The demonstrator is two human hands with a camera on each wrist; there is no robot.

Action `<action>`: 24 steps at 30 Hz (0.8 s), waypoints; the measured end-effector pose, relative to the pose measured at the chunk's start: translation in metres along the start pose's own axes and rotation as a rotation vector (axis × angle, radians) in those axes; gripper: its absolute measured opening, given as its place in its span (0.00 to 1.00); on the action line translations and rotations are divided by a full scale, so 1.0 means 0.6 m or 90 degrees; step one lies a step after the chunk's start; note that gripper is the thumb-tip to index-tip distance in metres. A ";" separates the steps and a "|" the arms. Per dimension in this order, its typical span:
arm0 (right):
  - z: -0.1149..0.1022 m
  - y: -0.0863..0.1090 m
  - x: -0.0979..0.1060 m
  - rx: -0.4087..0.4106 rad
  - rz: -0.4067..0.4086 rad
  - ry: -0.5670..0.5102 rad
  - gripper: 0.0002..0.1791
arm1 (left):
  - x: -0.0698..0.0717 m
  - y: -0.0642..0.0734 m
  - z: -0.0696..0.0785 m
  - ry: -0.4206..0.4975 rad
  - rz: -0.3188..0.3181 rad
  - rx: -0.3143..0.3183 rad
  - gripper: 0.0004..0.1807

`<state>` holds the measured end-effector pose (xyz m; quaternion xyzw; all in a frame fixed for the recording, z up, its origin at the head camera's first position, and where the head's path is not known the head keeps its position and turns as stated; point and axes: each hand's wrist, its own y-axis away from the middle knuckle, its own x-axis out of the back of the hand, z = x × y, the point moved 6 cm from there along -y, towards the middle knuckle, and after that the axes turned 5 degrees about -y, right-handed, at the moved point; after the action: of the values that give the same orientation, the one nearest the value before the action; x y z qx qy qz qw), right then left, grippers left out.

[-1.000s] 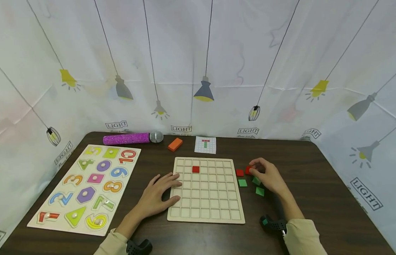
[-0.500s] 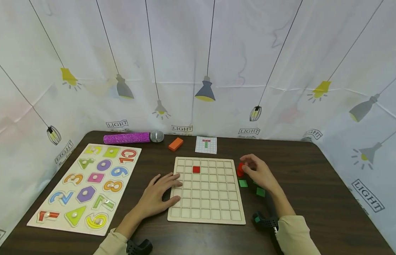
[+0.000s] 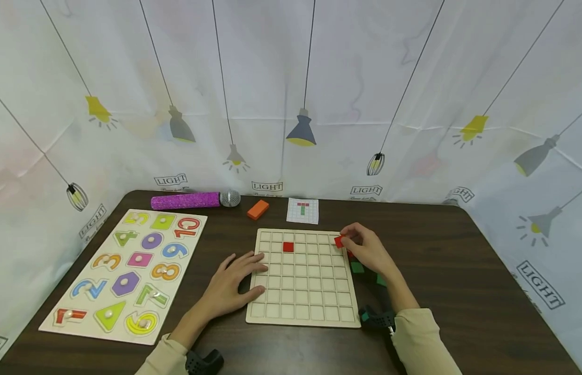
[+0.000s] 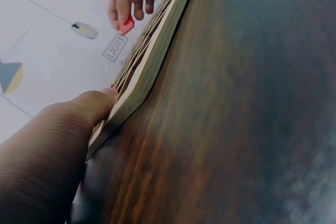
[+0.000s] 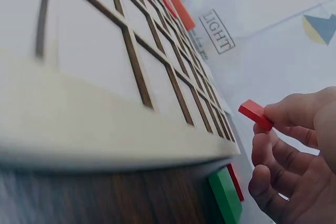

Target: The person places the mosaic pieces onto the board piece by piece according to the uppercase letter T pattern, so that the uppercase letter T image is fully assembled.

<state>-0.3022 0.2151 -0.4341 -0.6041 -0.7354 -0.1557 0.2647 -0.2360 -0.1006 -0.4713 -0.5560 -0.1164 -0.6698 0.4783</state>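
A pale wooden grid board (image 3: 301, 299) lies on the dark table, with one red square tile (image 3: 288, 247) in a cell of its upper left part. My left hand (image 3: 232, 286) rests spread on the board's left edge; the left wrist view shows its thumb (image 4: 97, 102) on the rim. Between thumb and fingers, my right hand (image 3: 368, 250) pinches another red square tile (image 5: 255, 114) over the board's upper right corner. Just beyond the right edge lie a green tile (image 3: 357, 267), a second green tile (image 3: 381, 280) and a red tile (image 5: 236, 182), partly hidden by the hand.
Left of the grid board lies a number-and-shape puzzle board (image 3: 145, 271). Along the back stand a purple glitter microphone (image 3: 192, 200), an orange block (image 3: 258, 209) and a card with a red and green T pattern (image 3: 309, 216). A lamp-print curtain (image 3: 337, 67) hangs behind the table.
My right hand has picked up the red tile from beside the board and carried it left to the board's upper right corner. The left hand stays in place.
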 end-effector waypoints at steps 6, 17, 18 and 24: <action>-0.009 -0.008 -0.016 -0.022 -0.008 -0.035 0.11 | 0.002 -0.004 -0.001 0.003 0.006 0.002 0.23; -0.024 -0.011 -0.053 -0.053 -0.031 -0.073 0.10 | 0.001 0.001 0.002 0.007 0.009 -0.001 0.23; -0.026 -0.012 -0.055 -0.051 -0.033 -0.070 0.10 | 0.000 0.001 0.002 0.009 0.011 -0.001 0.23; -0.033 -0.019 -0.068 -0.048 -0.038 -0.063 0.09 | 0.001 0.001 0.002 0.008 0.020 -0.003 0.23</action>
<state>-0.3039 0.1692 -0.4405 -0.5983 -0.7589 -0.1610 0.2006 -0.2345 -0.1003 -0.4708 -0.5549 -0.1032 -0.6660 0.4877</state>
